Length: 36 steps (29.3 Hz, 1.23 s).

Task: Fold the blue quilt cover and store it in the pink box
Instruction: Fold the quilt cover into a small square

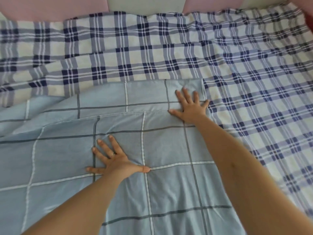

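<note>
Bare forearms reach in from the bottom edge of the head view over the light blue quilt cover (169, 187), gridded with white and dark grey lines. It lies spread on a wrinkled white and navy plaid bed sheet (135, 53) and runs off the frame to the left and toward the camera. The left hand (116, 160) lies flat on it, palm down, a ring on one finger. Its fingers (103, 146) are straight and splayed, grasping nothing, and press the upper layer of cloth near the middle. Farther out, the right hand (191, 107) is likewise flat and released, fingers (186, 94) spread over the cover's far right corner. There the edge of the upper layer stops short of the layer below, so the two edges do not meet. That corner looks like what the next move turns on: it sits directly under the right hand, the nearer of the two, while the bulk of the cover stretches away leftward, rumpled at its far left. Beyond the sheet stand pale pink padded headboard panels (50, 7). No pink box shows, so storing looks some way off, and folding seems at an early stage, with smoothing and squaring of the layers in hand.
</note>
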{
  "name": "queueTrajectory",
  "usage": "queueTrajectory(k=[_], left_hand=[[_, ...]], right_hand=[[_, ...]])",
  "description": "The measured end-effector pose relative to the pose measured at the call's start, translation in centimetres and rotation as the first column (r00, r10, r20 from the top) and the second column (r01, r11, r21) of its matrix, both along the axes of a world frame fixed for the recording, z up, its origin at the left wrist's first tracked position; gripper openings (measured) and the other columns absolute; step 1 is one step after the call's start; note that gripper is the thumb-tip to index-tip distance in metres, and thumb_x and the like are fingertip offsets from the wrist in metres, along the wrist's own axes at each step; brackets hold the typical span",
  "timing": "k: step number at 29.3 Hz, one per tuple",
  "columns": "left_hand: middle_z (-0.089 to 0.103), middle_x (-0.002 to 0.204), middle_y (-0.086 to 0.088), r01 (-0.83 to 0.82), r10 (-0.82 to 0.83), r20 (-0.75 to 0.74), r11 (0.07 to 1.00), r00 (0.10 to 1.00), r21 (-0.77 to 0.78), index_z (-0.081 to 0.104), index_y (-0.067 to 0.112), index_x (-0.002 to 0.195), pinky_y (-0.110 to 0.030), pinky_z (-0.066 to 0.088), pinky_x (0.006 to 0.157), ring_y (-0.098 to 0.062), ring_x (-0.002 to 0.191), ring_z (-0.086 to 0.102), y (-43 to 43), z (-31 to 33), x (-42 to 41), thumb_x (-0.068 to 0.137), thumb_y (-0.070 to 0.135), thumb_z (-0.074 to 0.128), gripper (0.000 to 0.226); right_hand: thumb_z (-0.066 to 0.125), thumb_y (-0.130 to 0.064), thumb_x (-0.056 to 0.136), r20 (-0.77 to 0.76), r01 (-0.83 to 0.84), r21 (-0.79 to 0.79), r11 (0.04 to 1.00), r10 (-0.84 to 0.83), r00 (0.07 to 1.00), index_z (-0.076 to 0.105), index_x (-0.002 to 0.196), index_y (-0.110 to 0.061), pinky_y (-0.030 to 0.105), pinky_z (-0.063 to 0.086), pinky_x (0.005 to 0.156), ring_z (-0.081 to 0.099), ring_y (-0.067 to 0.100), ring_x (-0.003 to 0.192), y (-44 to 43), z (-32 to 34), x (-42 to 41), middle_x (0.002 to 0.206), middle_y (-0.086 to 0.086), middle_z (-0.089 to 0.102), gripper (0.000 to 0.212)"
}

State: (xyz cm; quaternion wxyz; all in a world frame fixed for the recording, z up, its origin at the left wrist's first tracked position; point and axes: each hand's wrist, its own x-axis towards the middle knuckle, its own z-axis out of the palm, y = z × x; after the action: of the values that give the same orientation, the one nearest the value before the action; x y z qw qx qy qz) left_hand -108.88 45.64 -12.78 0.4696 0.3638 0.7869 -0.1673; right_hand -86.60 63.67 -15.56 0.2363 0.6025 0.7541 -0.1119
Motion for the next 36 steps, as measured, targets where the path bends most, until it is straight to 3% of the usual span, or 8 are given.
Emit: queueTrajectory(k=[4, 9, 13, 17, 24, 28, 31, 36], left_hand=[[-0.060, 0.128, -0.013, -0.003, 0.003, -0.008, 1.000, 1.000, 0.017, -0.056, 0.020, 0.121, -0.077, -0.004, 0.099, -0.039, 0.128, -0.044, 0.5, -0.1, -0.1, 0.021, 0.081, 0.076, 0.176], [-0.059, 0.130, -0.013, 0.002, -0.002, -0.027, 1.000, 1.000, 0.018, -0.055, 0.021, 0.123, -0.077, -0.004, 0.098, -0.038, 0.128, -0.044, -0.1, 0.0, -0.2, 0.020, 0.079, 0.077, 0.177], [-0.057, 0.133, -0.012, 0.001, 0.000, -0.005, 0.999, 1.000, 0.039, -0.053, 0.022, 0.125, -0.077, -0.005, 0.097, -0.038, 0.129, -0.044, -0.3, -0.1, 0.5, 0.020, 0.078, 0.077, 0.177], [-0.051, 0.139, -0.010, -0.024, 0.028, -0.027, 0.993, 0.999, 0.114, -0.047, 0.023, 0.132, -0.076, -0.005, 0.099, -0.037, 0.132, -0.040, 0.9, 0.7, 0.2, 0.021, 0.077, 0.078, 0.176], [-0.047, 0.143, -0.013, -0.032, 0.033, -0.005, 0.992, 0.999, 0.126, -0.040, 0.021, 0.137, -0.073, -0.002, 0.104, -0.040, 0.133, -0.037, -3.1, -0.9, -0.4, 0.008, 0.080, 0.071, 0.180], [-0.045, 0.144, -0.013, 0.020, -0.019, -0.012, 0.987, 1.000, 0.158, -0.039, 0.021, 0.138, -0.072, -0.003, 0.105, -0.041, 0.134, -0.036, -2.4, -1.0, -0.7, 0.002, 0.080, 0.066, 0.181], [-0.041, 0.146, -0.013, 0.020, -0.015, -0.027, 0.981, 1.000, 0.193, -0.036, 0.021, 0.140, -0.072, -0.003, 0.105, -0.040, 0.136, -0.033, -1.9, -0.2, -0.3, 0.014, 0.080, 0.073, 0.177], [-0.037, 0.149, -0.014, 0.057, -0.040, -0.098, 0.982, 0.994, 0.181, -0.032, 0.021, 0.143, -0.067, -0.006, 0.107, -0.041, 0.138, -0.029, -2.5, -0.4, 0.2, 0.015, 0.081, 0.073, 0.176]], right_hand=[[0.020, -0.073, 0.088, -0.121, 0.185, 0.070, 0.980, -0.176, 0.977, -0.012, 0.150, -0.035, 0.072, -0.006, 0.106, -0.012, 0.032, 0.146, 0.2, 1.0, -3.0, 0.159, -0.005, -0.018, 0.079], [0.003, -0.075, 0.083, -0.131, -0.301, 0.110, 0.947, 0.314, 0.940, -0.013, 0.147, -0.043, 0.070, -0.004, 0.109, -0.011, 0.028, 0.147, -6.2, -0.5, -2.5, 0.158, -0.011, -0.015, 0.074], [0.010, -0.081, 0.081, -0.028, 0.161, 0.096, 0.982, -0.159, 0.987, -0.015, 0.148, -0.039, 0.069, -0.017, 0.103, -0.018, 0.029, 0.145, -5.6, -1.1, -1.3, 0.158, -0.007, -0.020, 0.084], [0.027, -0.059, 0.094, -0.314, 0.239, 0.389, 0.890, -0.116, 0.942, 0.023, 0.151, -0.021, 0.065, -0.013, 0.108, 0.000, 0.038, 0.146, -10.5, 1.0, -5.0, 0.159, 0.007, 0.016, 0.068], [0.036, -0.061, 0.087, -0.218, -0.379, 0.303, 0.875, 0.450, 0.866, 0.024, 0.149, -0.036, 0.056, 0.013, 0.113, 0.024, 0.028, 0.143, -33.2, -3.0, 4.2, 0.156, -0.005, 0.024, 0.068], [0.026, -0.060, 0.091, -0.296, 0.170, 0.342, 0.924, -0.066, 0.953, 0.016, 0.151, -0.038, 0.043, 0.001, 0.117, 0.015, 0.024, 0.147, -27.5, -3.3, 6.3, 0.159, -0.008, 0.013, 0.064], [0.027, -0.042, 0.098, -0.414, 0.668, 0.306, 0.679, -0.537, 0.735, 0.018, 0.152, -0.024, 0.052, -0.009, 0.114, 0.006, 0.024, 0.148, -28.5, -2.1, 2.4, 0.160, -0.001, 0.011, 0.058], [0.037, -0.051, 0.090, -0.341, -0.104, 0.366, 0.925, 0.237, 0.910, 0.025, 0.150, -0.032, 0.062, 0.012, 0.108, 0.018, 0.024, 0.145, -41.6, -3.2, -3.9, 0.157, -0.004, 0.023, 0.064]])
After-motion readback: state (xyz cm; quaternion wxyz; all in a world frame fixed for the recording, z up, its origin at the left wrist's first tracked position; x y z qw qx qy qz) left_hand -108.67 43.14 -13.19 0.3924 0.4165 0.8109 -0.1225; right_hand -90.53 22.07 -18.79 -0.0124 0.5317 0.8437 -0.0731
